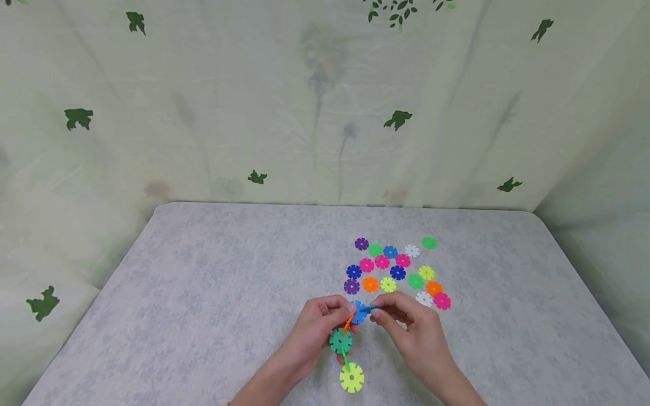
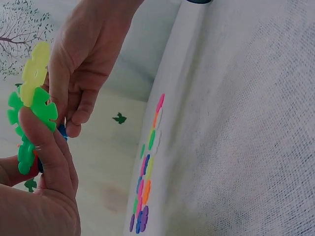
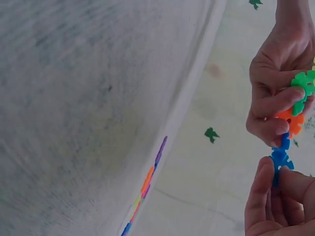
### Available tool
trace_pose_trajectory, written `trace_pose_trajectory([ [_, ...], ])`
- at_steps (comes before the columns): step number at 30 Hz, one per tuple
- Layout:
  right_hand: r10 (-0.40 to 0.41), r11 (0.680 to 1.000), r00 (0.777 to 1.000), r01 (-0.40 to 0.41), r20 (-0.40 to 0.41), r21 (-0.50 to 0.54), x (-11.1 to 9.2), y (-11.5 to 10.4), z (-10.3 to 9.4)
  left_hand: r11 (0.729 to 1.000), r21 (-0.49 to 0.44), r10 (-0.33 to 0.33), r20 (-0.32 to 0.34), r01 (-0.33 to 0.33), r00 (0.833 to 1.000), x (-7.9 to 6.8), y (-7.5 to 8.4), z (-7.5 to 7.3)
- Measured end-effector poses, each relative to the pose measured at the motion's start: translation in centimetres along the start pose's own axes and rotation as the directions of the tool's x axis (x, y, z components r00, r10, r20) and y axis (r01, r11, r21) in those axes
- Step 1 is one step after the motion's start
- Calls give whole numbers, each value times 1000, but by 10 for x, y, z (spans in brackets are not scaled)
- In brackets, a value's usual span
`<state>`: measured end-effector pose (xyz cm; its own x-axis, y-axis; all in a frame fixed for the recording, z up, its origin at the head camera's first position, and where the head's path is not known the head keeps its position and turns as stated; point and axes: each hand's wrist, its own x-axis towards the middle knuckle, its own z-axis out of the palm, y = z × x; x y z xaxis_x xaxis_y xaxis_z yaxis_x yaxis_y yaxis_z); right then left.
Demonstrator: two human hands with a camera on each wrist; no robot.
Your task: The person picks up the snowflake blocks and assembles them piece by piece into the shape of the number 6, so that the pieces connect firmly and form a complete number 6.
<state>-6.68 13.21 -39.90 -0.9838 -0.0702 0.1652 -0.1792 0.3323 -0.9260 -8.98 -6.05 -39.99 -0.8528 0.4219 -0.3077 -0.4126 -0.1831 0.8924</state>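
Note:
My left hand (image 1: 312,332) grips a chain of interlocked, notched plastic snowflake discs above the table. A light blue disc (image 1: 359,313) stands at its upper end, beside the thumb and fingers. Below come an orange disc (image 1: 347,323) seen edge-on, a green disc (image 1: 341,341), another green disc (image 1: 345,357) edge-on and a yellow disc (image 1: 352,378) at the bottom. My right hand (image 1: 418,332) pinches a blue snowflake disc (image 1: 371,309) against the light blue one's right edge. In the right wrist view the blue discs (image 3: 281,158) touch; whether their slots are fully engaged cannot be told.
Several loose snowflake discs lie flat beyond the hands, among them an orange disc (image 1: 370,283), a purple disc (image 1: 351,286) and a pink disc (image 1: 442,301). A grey cloth covers the table (image 1: 228,270). Behind it hangs a pale curtain (image 1: 228,113) with green leaf-like marks.

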Motion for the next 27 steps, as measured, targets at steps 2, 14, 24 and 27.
trace_pose_trajectory([
  [2, 37, 999, 999, -37, 9, 19, 1, 1, 1, 1000, -2, -5, 2, 5, 1000, 0, 0, 0],
  [14, 171, 969, 972, -196, 163, 148, 6, 8, 0, 999, 21, -25, 49, 24, 999, 1, -3, -1],
  [24, 213, 974, 973, -219, 93, 65, 19, 18, -29, 998, 54, -14, -56, 17, 998, 4, 6, -10],
  [27, 168, 985, 982, -170, 91, 7, 24, 23, -40, 998, 56, -17, -65, 20, 998, 5, 8, -11],
])
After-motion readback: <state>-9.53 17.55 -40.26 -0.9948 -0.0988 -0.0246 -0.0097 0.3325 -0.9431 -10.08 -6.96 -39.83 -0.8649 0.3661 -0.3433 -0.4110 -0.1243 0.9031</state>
